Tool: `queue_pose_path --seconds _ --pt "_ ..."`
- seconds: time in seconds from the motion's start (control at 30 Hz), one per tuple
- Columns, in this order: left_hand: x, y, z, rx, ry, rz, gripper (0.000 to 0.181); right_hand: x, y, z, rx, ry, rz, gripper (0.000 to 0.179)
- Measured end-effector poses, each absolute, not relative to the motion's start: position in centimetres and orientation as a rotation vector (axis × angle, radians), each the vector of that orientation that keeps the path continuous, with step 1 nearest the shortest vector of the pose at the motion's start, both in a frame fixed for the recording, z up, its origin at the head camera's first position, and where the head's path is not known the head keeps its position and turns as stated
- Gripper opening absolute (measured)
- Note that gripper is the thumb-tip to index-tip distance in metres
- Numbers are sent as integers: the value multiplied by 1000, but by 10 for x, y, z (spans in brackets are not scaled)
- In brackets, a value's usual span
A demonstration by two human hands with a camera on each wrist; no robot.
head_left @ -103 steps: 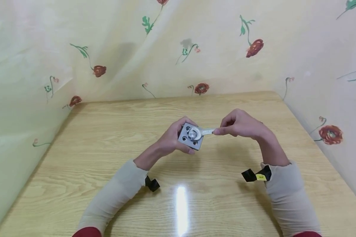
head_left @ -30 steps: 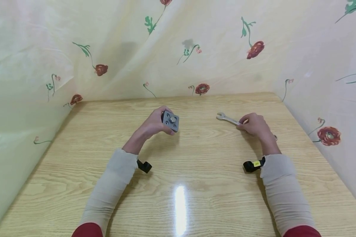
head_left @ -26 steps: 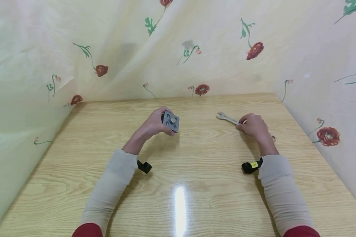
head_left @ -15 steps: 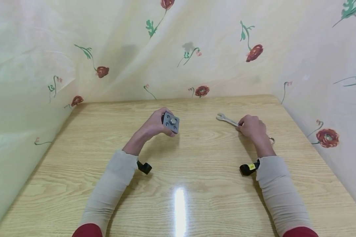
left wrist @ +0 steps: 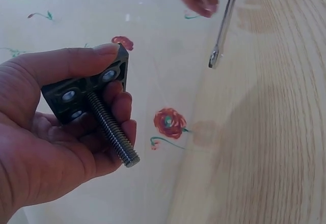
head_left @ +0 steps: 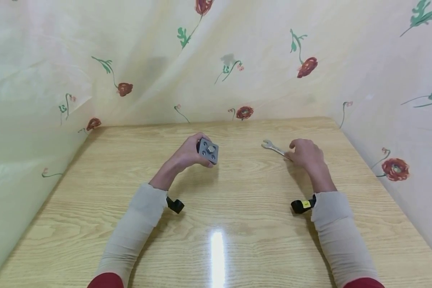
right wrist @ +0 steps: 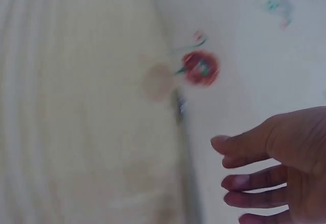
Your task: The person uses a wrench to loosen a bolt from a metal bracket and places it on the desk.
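Note:
My left hand [head_left: 191, 152] grips a square grey metal plate [head_left: 204, 153] by its edges, held above the table. A hex bolt [head_left: 211, 149] passes through the plate's middle, among several corner holes. In the left wrist view, its threaded shank [left wrist: 113, 130] sticks out of the dark underside, beside the curled fingers. To the right, an open-ended wrench [head_left: 272, 147] lies on the table, its far end hidden by my right hand [head_left: 307, 155]. That hand hovers over the wrench. In the right wrist view, its loosely bent fingers [right wrist: 254, 189] stand apart from the blurred wrench [right wrist: 187, 152], holding nothing.
The wood-grained table [head_left: 245, 208] meets a flower-patterned cloth [head_left: 147, 72] at its back and sides. Black cameras sit at both wrists, the left wrist camera [head_left: 175, 205] and the right wrist camera [head_left: 300, 206]. A light reflection glares near the front middle.
Earlier the right hand held the wrench on the bolt head; the wrench then went down onto the table at right, and the fingers let go. The left hand moved left with the plate.

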State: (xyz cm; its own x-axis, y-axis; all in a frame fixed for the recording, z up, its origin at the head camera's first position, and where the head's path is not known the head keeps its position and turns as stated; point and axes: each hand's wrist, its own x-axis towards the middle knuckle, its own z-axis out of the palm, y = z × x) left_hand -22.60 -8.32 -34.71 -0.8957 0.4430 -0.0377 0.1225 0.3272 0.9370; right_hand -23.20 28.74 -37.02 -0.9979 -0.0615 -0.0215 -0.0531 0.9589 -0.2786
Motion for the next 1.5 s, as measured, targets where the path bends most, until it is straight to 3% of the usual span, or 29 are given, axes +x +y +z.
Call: queue_pose_path --seconds 0.3,0.63,0.93,1.5 --pt "-221 -78 -348 568 2355 1565 68 -206 231 -319 -452 3040 -738 32" --pt "-211 -71 -347 652 2424 1545 67 -188 165 -295 -766 2923 -881 23" --pt "-204 -63 -348 674 2538 1515 64 -181 128 -302 -712 2922 -876 26" --pt "-199 -60 -341 699 2690 1457 63 -187 114 -310 -723 3052 -924 21"
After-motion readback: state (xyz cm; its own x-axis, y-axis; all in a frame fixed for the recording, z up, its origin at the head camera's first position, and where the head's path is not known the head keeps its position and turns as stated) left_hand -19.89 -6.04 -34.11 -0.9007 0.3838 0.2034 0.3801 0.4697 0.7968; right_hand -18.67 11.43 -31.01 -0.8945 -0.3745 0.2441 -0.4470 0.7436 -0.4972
